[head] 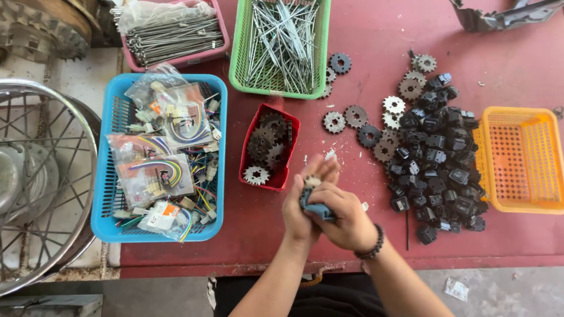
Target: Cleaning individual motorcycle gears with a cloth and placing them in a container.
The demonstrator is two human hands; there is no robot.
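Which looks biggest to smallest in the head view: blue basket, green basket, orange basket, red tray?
1. Blue basket, whole and clearly largest.
2. Green basket and orange basket: similar, and both are cut by the frame edge, so unranked.
3. Red tray, smallest.

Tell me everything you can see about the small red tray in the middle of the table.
The red tray is a small rectangular container, apparently plastic, with low walls. It lies flat on the dark red table, slightly turned, between the blue basket and the loose sprockets, just below the green basket. It holds a heap of dark, rusty-looking sprockets and one pale silver sprocket near its lower end. Neither hand touches it; the left hand is nearest.
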